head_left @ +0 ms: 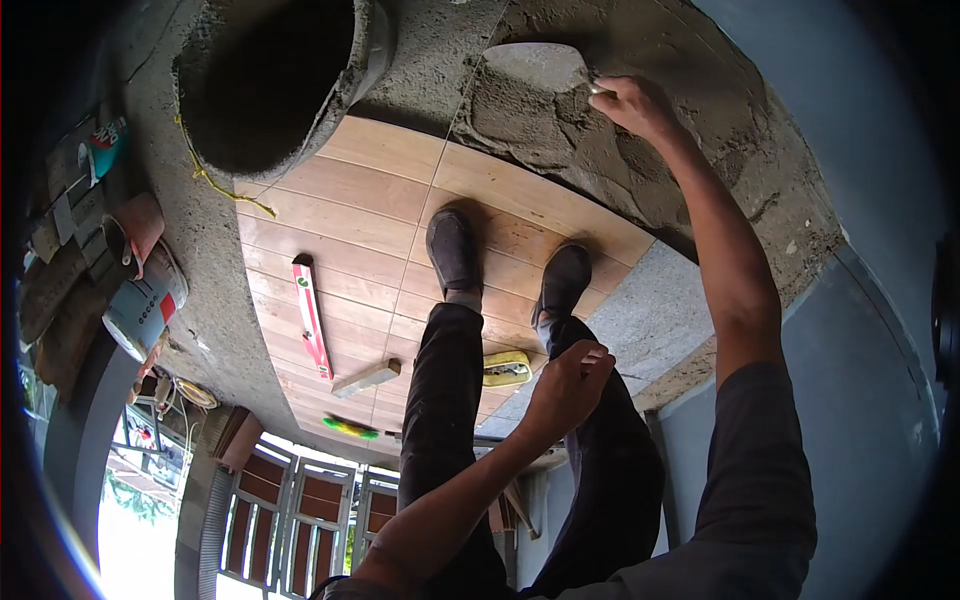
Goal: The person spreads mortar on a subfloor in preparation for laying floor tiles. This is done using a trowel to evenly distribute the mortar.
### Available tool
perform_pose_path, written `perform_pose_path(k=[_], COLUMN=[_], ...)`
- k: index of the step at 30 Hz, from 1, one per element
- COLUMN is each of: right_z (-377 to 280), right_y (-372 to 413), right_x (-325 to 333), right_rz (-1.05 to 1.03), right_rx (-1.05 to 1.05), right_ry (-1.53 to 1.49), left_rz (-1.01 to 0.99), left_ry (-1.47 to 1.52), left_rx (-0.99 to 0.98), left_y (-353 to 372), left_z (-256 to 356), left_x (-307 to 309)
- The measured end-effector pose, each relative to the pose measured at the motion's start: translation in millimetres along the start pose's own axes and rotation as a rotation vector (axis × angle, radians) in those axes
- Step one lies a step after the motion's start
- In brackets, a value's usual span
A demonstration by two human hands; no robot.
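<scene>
wood-look tile floor (pixel 350 230) laid in rows, bordered on 2 sides by rough grey screed. 2 dark shoes (pixel 455 250) planted on tiles, toes pointing toward mortar bed (pixel 560 140).

right hand (pixel 630 100): arm stretched out straight, fingers closed around handle of trowel (pixel 535 65). trowel blade lying flat on far part of mortar bed, coated in grey mortar, beyond tile edge and well apart from shoes.

left hand (pixel 575 385): curled into loose fist, gripping nothing, held against dark trouser leg near knee.

surrounding items:
- mortar-crusted bucket (pixel 270 80) standing on screed, left of mortar bed, mouth open toward camera.
- yellow string (pixel 215 185) trailing across screed just beside bucket.
- red spirit level (pixel 312 315) lying flat on tiles, left of shoes.
- wood block (pixel 365 378) on tiles, just beside 1 end of spirit level.
- yellow pad (pixel 507 370) on tiles, between trouser legs, near left hand.
- paint can (pixel 145 300) tilted on its side at left edge, well apart from both hands.
</scene>
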State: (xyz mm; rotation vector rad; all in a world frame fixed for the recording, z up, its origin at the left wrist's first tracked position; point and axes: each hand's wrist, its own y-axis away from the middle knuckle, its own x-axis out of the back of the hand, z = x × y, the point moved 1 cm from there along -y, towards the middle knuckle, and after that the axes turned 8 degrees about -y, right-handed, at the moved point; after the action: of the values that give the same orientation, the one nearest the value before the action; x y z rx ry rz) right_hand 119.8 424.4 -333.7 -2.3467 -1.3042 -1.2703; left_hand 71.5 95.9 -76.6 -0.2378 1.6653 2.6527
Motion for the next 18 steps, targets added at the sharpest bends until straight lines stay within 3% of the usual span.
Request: perform_pose_path(k=[1, 2, 6, 10, 14, 18], right_z=[-2.3, -7.1, 17.6, 30.7, 48.0, 48.0], right_y=[0.8, 4.2, 22.5, -17.8, -36.8, -19.3], right_x=[4.3, 13.7, -5.5, 4.2, 8.3, 20.8], right_rz=[0.0, -0.194, -0.041, -0.127, 0.075, -0.034], right_rx=[-0.009, -0.164, 0.118, -0.02, -0.072, -0.283], right_ry=[-0.035, -0.078, 0.021, 0.036, -0.044, -0.124], left_rz=[0.003, 0.005, -0.022, -0.028, -0.026, -0.022], left_ry=[0.008, 0.017, -0.002, -0.014, -0.06, -0.085], left_rx=[-0.002, -0.008, -0.011, 0.012, -0.006, -0.02], left_y=[0.3, -0.3, -0.4, -1.3, -2.3, -3.9], left_z=[0.9, 2.2, 5.4, 6.6, 6.0, 8.3], left_x=[0.5, 1.1, 4.0, 4.6, 7.0, 6.4])
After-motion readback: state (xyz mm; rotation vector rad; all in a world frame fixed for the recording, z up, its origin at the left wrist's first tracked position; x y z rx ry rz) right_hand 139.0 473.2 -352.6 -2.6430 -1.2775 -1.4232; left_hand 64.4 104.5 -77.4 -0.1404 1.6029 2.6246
